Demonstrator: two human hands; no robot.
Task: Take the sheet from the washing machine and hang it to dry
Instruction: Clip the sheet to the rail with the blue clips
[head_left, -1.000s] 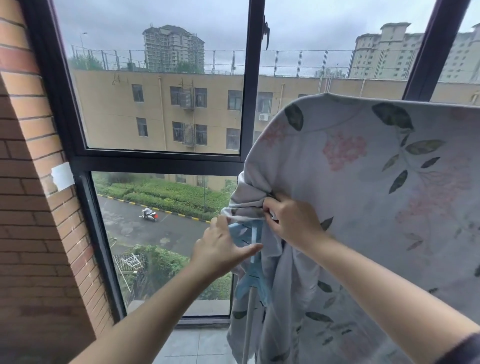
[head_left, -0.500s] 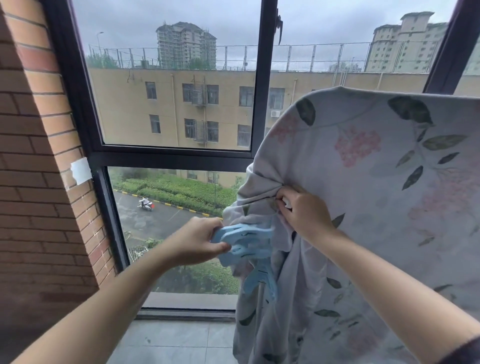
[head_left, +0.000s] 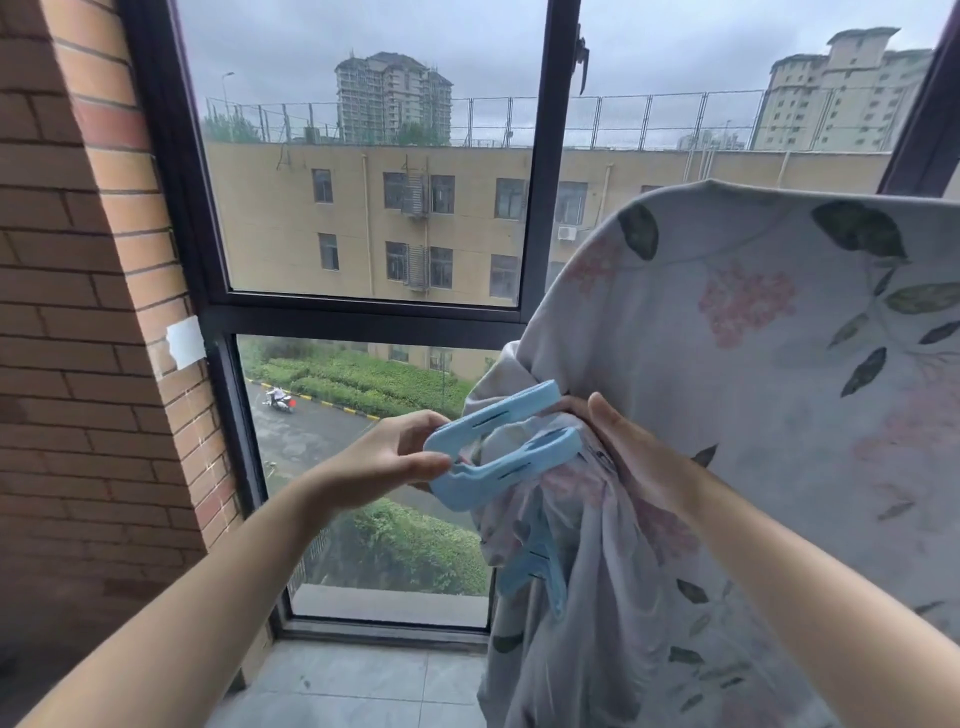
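Fingers (head_left: 422, 464) of the left hand (head_left: 379, 460) pinched the handle end of a large blue clip (head_left: 511, 447). Its jaws were spread and pointed away from them to the right, with the long axis roughly level. Between and just past those jaws, the gathered edge of the floral sheet (head_left: 753, 364) was bunched in the grip of the right hand (head_left: 641, 460), the nearer hand to the fabric. Below the fingers, a second blue clip (head_left: 540, 569) hung on the cloth. Whatever bar carried the draped sheet was hidden, as were the right fingertips.
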